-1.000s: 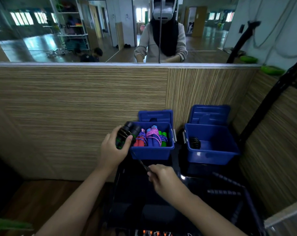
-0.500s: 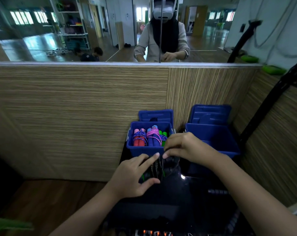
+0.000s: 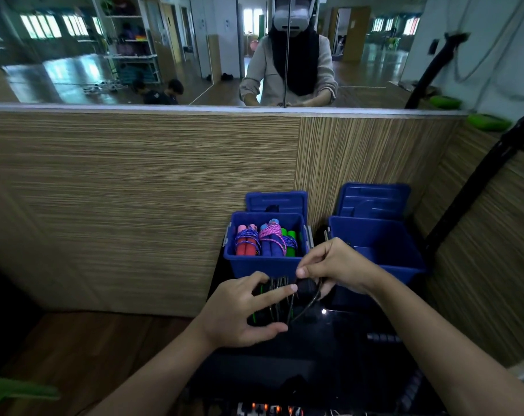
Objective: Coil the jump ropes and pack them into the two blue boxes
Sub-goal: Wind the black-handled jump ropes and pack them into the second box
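Note:
Two open blue boxes stand against the wooden wall. The left blue box holds several coiled jump ropes with pink, blue and green handles. The right blue box looks mostly empty; my right arm covers part of it. In front of the left box my left hand grips the black handles of a black jump rope with green accents, thin cord wound around them. My right hand pinches the cord beside the handles' ends.
Both box lids stand upright behind the boxes. The boxes sit on a dark glossy surface. A black slanted bar rises at the right. A mirror above the wood panel reflects a person with a headset.
My left hand brought the black handles down from beside the left box to in front of it. My right hand rose from the dark surface to wind the cord at the handles.

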Tool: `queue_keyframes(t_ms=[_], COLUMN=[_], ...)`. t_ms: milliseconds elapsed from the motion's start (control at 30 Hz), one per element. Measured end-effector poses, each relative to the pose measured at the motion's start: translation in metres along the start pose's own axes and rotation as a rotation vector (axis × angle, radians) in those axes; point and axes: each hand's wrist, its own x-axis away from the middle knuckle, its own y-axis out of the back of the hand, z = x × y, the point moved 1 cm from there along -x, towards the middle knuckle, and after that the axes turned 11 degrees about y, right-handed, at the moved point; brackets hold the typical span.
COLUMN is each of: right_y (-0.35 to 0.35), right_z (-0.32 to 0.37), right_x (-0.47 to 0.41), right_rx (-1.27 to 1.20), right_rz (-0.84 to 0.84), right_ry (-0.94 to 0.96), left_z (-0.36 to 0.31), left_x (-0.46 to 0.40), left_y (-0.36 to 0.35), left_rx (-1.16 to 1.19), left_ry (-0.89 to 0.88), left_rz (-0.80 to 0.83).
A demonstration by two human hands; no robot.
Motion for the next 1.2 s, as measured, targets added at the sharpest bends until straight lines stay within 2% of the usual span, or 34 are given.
queue_keyframes(t_ms=[133, 267, 333, 500, 633, 767, 933, 1067, 1200], right_y=[0.005, 0.013, 0.012, -0.003, -0.009, -0.007, -0.016, -0.016, -0.019], right_z=[-0.007, -0.011, -0.012, -0.008, -0.011, -0.015, -0.023, -0.023, -0.029], right_x=[0.006, 0.008, 0.006, 0.006, 0.006, 0.01, 0.006, 0.005, 0.003], right_rx=[-0.167, -0.308, -0.292, -0.036, 0.111, 0.031, -0.181, -0.078, -0.056], right_rz=[0.025, 0.003, -0.035, -0.07, -0.153, -0.132, -0.292, -0.31, -0.406], right_ry=[-0.09, -0.104, -0.104, -0.232, -0.114, -0.05, -0.114, -0.296, -0.255], left_z=[-0.001, 0.0, 0.0, 0.001, 0.0, 0.001, -0.002, -0.006, -0.01], left_x=[0.003, 0.001, 0.001, -0.002, 0.0, 0.002, 0.001, 0.006, 0.009], left_y=[-0.003, -0.003, -0.004, -0.009, -0.01, -0.007, -0.008, -0.021, -0.03], left_rx=[0.086, 0.112, 0.107, 0.057, 0.076, 0.113, 0.061, 0.018, 0.084], left_ry=[0.03, 0.109, 0.159, 0.193, 0.208, 0.225, 0.255, 0.314, 0.39], left_rz=[-0.027, -0.054, -0.065, -0.058, -0.048, -0.078, -0.069, -0.027, 0.042])
